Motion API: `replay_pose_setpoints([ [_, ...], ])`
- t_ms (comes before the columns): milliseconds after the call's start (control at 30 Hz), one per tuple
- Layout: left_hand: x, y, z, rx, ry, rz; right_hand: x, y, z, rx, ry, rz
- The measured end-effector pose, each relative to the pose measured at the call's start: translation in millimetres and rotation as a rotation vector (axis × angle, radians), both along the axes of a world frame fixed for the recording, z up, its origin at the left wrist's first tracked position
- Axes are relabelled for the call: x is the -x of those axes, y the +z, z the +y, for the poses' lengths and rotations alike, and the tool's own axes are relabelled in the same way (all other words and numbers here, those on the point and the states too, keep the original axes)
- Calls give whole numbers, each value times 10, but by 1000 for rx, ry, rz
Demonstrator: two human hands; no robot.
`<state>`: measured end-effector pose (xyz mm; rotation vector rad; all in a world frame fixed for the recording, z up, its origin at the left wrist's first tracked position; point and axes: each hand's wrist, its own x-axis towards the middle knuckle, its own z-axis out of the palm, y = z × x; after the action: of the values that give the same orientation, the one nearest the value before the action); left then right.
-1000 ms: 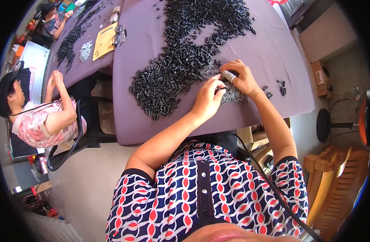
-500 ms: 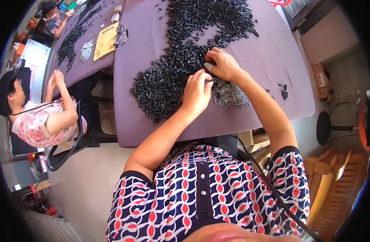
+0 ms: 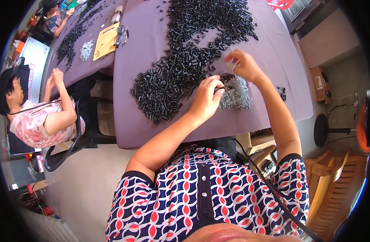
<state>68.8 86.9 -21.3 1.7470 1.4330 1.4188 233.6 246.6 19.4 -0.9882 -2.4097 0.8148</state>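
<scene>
A large spread of small black cylindrical parts [image 3: 165,86] covers the purple tablecloth [image 3: 265,52] in front of me. Beside it, on the near right, lies a heap of small silvery parts [image 3: 236,96]. My left hand [image 3: 206,97] is at the edge between the two, its thumb and fingers pinched on a small black part. My right hand [image 3: 245,66] is raised just beyond the silvery heap, with a pale wrap round one finger. Motion smears its fingers, so whether they hold anything cannot be made out.
A few black parts [image 3: 282,93] lie apart on the right. Glasses [image 3: 121,36] rest by a yellow envelope [image 3: 105,42]. A person in a pink floral top [image 3: 48,121] sits on the left; another person [image 3: 56,20] is farther back. A fan [image 3: 360,126] stands on the right.
My right hand has moved right, away from the black parts and from my left hand. My left hand has shifted slightly right and nearer, still pinching the black part.
</scene>
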Motion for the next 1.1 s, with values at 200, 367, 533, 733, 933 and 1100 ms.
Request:
replay_pose_setpoints([
  [200, 401, 25, -119, 159, 46, -31, 31, -94, 895, -100, -474, -318],
  [367, 533, 88, -247, 147, 90, 5, 629, -217, 790, -154, -422, -352],
  [533, 566, 58, -252, 143, 58, 16, 1100, -187, 341, -104, -254, -295],
  [733, 568, 133, -343, 86, 19, 17, 1305, -164, -104, -167, -194, -270],
  [933, 655, 120, -519, 79, -3, 49, 1248, -135, -496, -259, -135, -249],
  [1100, 661, 155, -638, 5, -16, 175, 1171, -98, -781, -265, -75, -246],
])
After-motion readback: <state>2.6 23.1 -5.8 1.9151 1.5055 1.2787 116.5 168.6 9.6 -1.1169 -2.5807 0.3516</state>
